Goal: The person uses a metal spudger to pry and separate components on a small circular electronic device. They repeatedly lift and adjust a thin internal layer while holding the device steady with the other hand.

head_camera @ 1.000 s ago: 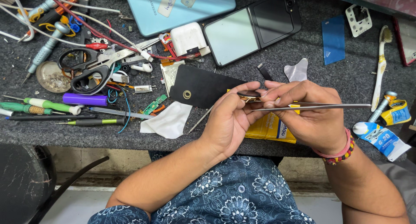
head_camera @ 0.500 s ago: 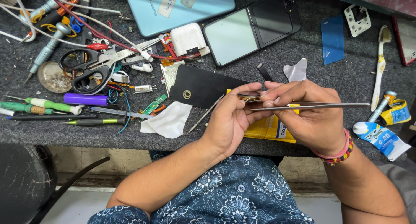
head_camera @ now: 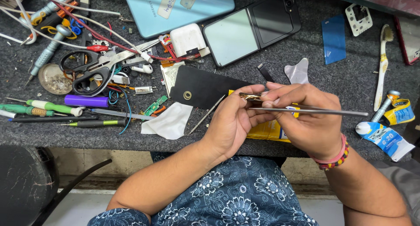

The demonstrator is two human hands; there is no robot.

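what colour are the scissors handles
Black, on the scissors at the bench's left side, seen in the head view.

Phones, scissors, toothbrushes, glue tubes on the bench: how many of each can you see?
Phones: 2, a light blue one lying back up and a dark folding one lying open
Scissors: 1, black-handled
Toothbrushes: 1
Glue tubes: 1, white and blue
Total: 5

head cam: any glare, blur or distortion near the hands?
Head view: even, soft light, only faint shadows on the mat. Mild sheen on the folding phone and the blue phone back. Left hand, right hand and the thin metal tool are sharp, no motion blur. Slight wide-angle bending at the frame edges.
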